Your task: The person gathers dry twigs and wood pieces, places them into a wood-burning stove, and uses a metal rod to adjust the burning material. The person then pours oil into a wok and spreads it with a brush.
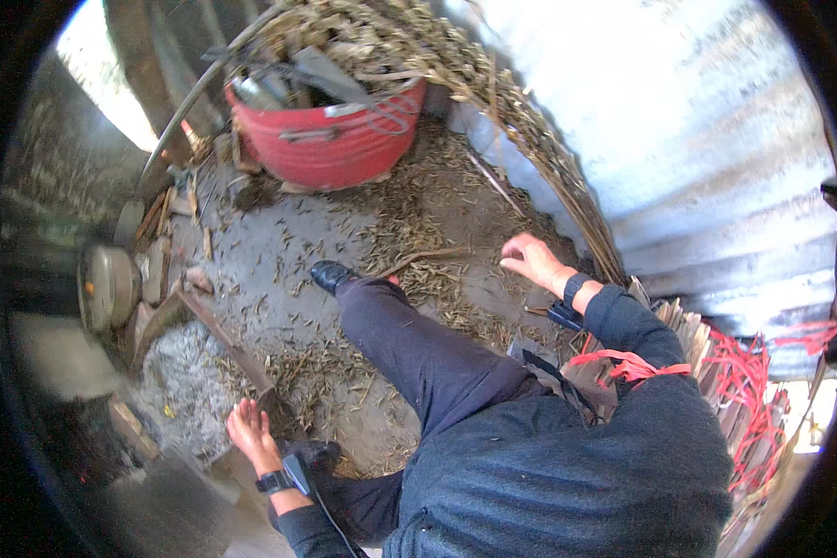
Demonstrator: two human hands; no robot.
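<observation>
My left hand (252, 431) hovers by the near side of a heap of grey ash (181, 380), fingers apart and holding nothing. A narrow bar (227, 342) edges the ash, its near end just beyond that hand. On the other side, my right hand (532, 262) is above the littered floor with loosely bent fingers and nothing visible in it. Close to its wrist, the bundle of dry stalks (593, 223) leans against the wall. Each wrist wears a dark strap with a small device. My legs are spread, with a dark shoe (332, 275) on the floor.
Ahead stands a red plastic tub (335, 150) filled with wood scraps. A rounded lidded pot (108, 287) is at the left. Corrugated metal sheeting (711, 118) walls the right, above stacked split wood (683, 326) and red plastic twine (746, 394). A stick (425, 257) lies among the litter.
</observation>
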